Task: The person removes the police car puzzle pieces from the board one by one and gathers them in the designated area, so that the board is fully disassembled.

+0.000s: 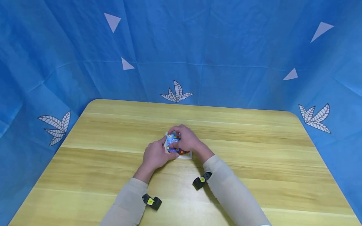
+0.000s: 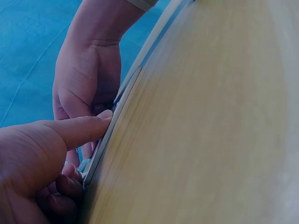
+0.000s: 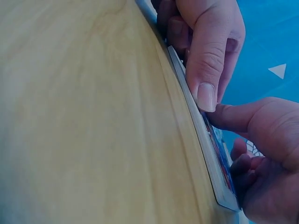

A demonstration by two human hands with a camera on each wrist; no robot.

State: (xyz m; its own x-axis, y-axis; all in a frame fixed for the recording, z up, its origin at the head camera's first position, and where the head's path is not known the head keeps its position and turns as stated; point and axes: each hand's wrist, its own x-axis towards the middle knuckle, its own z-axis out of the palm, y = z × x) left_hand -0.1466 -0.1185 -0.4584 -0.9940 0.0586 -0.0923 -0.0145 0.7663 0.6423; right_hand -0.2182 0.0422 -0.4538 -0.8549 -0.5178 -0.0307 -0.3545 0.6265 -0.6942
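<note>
A small flat picture puzzle board (image 1: pixel 185 157) with a pale border and a bright cartoon print lies at the middle of the table. My left hand (image 1: pixel 154 154) holds it at the left and near edges, the thumb along the near side. In the left wrist view that thumb (image 2: pixel 88 128) presses the board's edge (image 2: pixel 103 144). My right hand (image 1: pixel 187 138) arches over the print, thumb and fingers curled down onto it. The right wrist view has its thumb (image 3: pixel 233 116) against the picture side, beside the left thumb (image 3: pixel 206 95). I cannot tell whether it pinches a piece.
The wooden table (image 1: pixel 254 175) stretches out around both hands. Behind it and at the sides hangs a blue cloth (image 1: pixel 198 40) with white triangles and leaf prints. A dark wrist camera (image 1: pixel 154 202) sits on the left sleeve, another camera (image 1: pixel 199 182) on the right.
</note>
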